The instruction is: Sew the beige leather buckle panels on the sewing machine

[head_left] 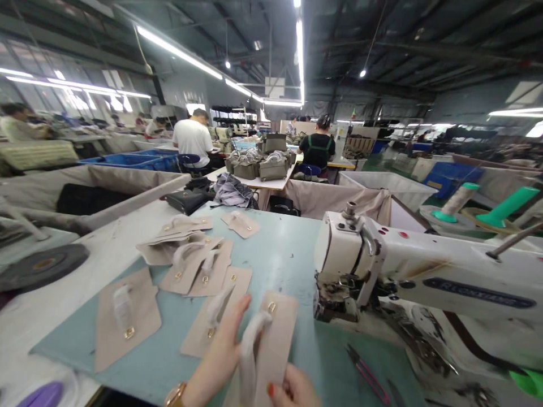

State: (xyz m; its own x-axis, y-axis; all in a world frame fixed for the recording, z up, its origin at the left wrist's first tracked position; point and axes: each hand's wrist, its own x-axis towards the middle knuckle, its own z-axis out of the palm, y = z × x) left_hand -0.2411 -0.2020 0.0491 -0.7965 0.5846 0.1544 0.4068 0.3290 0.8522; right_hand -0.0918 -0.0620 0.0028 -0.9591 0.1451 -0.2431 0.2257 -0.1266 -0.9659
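Observation:
A beige panel (pixel 278 333) with a wrapped handle and a gold ring stands tilted at the lower middle. My left hand (pixel 227 345), with a watch at the wrist, is beside its handle, thumb raised apart from the fingers, which are hidden behind the handle. At the panel's lower right edge, my right hand (pixel 294 387) pinches it between thumb and fingers. Another beige panel with a handle (pixel 197 333) lies just left, partly behind my left hand. Farther left is a single panel (pixel 144 305), and several overlapping panels (pixel 216 271) lie beyond.
A white sewing machine (pixel 424 265) stands at the right, with pink-handled snips (pixel 367 373) below its head. Dark and grey fabric (pixel 233 192) lies past the blue-green mat (pixel 292 243). A purple object (pixel 42 395) is at lower left. People sit at tables farther back.

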